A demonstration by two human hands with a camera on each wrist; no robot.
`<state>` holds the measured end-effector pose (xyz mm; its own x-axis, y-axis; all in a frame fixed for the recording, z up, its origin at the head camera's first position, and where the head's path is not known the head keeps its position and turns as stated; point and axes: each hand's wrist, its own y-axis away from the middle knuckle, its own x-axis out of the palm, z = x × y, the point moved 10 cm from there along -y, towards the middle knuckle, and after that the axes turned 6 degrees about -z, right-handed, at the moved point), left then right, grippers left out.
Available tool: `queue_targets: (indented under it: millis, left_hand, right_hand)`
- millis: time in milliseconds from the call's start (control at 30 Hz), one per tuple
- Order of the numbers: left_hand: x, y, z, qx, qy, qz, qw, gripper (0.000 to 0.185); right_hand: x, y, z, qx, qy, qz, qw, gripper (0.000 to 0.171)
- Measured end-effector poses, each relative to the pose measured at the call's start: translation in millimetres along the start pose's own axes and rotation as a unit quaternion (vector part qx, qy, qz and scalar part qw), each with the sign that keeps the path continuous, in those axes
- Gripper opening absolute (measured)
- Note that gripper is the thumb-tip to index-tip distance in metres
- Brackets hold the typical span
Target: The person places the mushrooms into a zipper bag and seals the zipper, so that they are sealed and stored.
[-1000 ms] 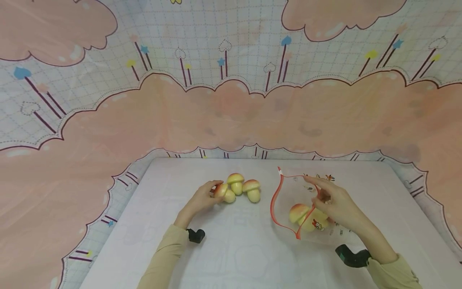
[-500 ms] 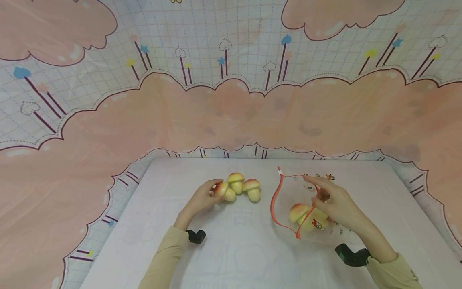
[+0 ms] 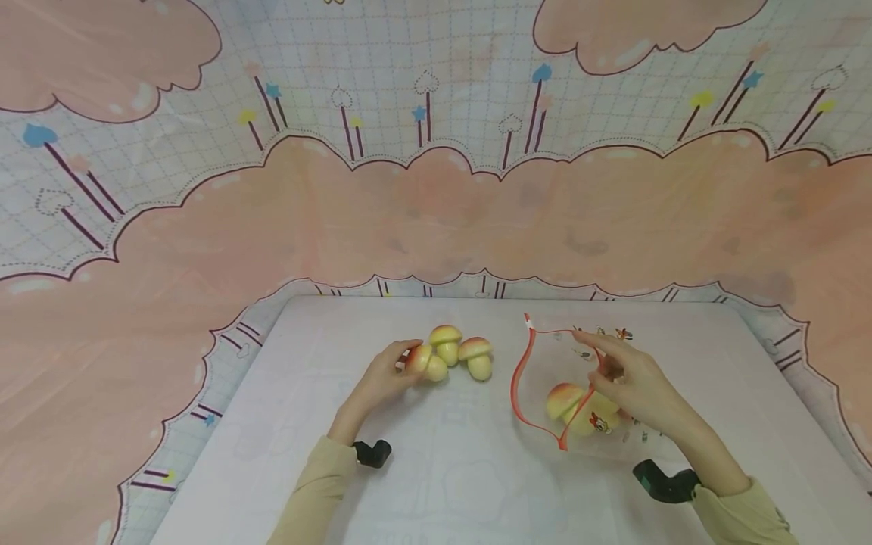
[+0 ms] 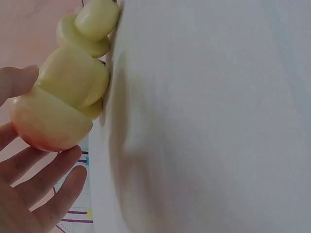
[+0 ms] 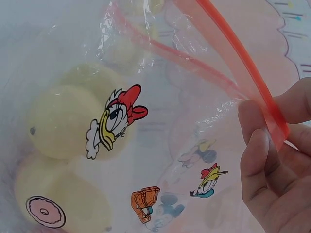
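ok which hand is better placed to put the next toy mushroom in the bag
Left. The left hand already grips a yellow toy mushroom with a red cap, while the right hand pinches the clear plastic zip bag's red rim open.

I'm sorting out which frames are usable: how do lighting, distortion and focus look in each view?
Head view: even, soft light with faint shadows; wide-angle bending curves the table edges and the backdrop. Left wrist view: toy mushroom at the left hand is very close and slightly soft; the white surface is washed out. Right wrist view: the zip bag plastic shows crinkle glare, hazing the mushrooms inside; right hand pinches its red rim.
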<state>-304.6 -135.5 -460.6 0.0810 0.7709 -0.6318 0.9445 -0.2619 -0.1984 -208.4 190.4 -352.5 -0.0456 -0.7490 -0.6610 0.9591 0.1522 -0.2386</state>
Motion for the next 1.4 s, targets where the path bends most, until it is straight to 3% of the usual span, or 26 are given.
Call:
queue_targets:
  millis: [467, 767, 1400]
  left_hand:
    - [-6.6, 4.6, -28.1, 0.032, -0.014, -0.035, 0.9988, 0.057]
    - [-1.2, 8.2, -48.8, 0.051, -0.046, -0.043, 0.9967, 0.058]
    - [2.7, 20.2, -79.8, 0.075, -0.034, -0.059, 0.9948, 0.057]
  right_hand:
    - [-1, 0, 0, 0.008, -0.015, 0.005, 1.0, 0.059]
    - [-2, -1, 2, -0.004, -0.003, -0.001, 1.0, 0.058]
    - [-1, -1, 2, 0.006, -0.006, 0.005, 1.0, 0.059]
